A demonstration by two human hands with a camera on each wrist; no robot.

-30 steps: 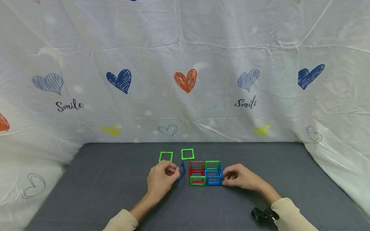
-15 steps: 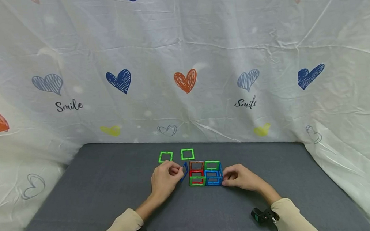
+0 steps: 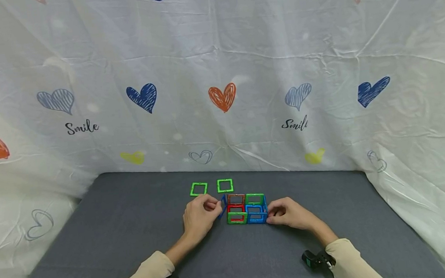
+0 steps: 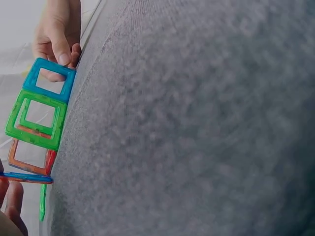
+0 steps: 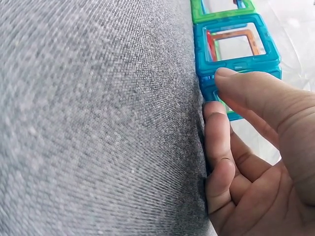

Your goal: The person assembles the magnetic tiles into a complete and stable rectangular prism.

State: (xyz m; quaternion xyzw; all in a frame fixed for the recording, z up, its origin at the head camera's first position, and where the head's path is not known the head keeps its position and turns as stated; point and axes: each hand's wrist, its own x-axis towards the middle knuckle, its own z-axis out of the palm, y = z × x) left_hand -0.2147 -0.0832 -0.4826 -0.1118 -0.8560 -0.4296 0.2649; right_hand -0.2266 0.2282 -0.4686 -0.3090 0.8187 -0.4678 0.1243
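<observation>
My left hand (image 3: 199, 216) pinches a blue square magnetic tile (image 3: 223, 203) between thumb and fingers, upright at the left end of a magnetic tile structure (image 3: 247, 218). The structure is a low two-cell box of red, orange, green and blue open-frame tiles. In the left wrist view the held blue tile (image 4: 29, 178) stands edge-on, right beside the orange tile (image 4: 29, 166). My right hand (image 3: 290, 214) holds the structure's right end. In the right wrist view its thumb lies on the edge of the front blue tile (image 5: 246, 67), the other fingers curled low at the side.
Two loose green square tiles, a left one (image 3: 198, 188) and a right one (image 3: 225, 185), lie flat behind the structure. The dark grey cloth-covered table (image 3: 133, 208) ends at a white curtain (image 3: 190, 128) printed with hearts.
My left hand has moved a little right, bringing the upright blue tile from a small gap up close to the structure's left end. The right hand has stayed in place.
</observation>
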